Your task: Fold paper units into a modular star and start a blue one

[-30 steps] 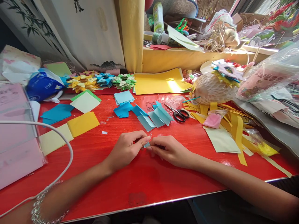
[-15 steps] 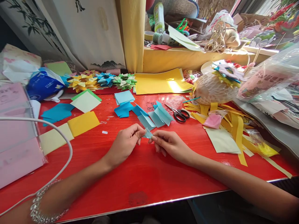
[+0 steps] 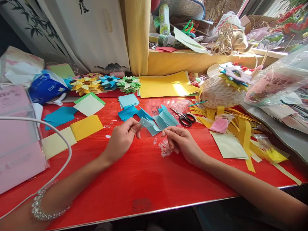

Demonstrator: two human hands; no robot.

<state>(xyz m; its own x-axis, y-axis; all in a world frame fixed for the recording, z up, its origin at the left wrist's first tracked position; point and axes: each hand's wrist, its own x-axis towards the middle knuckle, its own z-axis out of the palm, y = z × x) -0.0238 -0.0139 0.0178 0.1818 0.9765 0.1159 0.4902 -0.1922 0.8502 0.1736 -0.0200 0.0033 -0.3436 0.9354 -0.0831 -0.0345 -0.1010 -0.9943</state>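
**A:** What are my hands doing?

**B:** Your left hand (image 3: 121, 138) rests on the red table (image 3: 149, 186), fingers curled, thumb and fingertips pinched on a small folded piece of light blue paper (image 3: 143, 122). Your right hand (image 3: 181, 141) lies just to the right of it, fingers loosely bent and holding nothing that I can make out.

**A:** What's around them?

**B:** Just beyond your fingertips is a loose pile of blue paper squares (image 3: 158, 121), with the folded piece touching its near edge. Scissors (image 3: 184, 118) lie past your right hand, slightly to the right. A yellow square (image 3: 86, 127) sits well to the left of your left hand. Farther back, beyond your left hand, is a row of folded paper stars (image 3: 106, 83).
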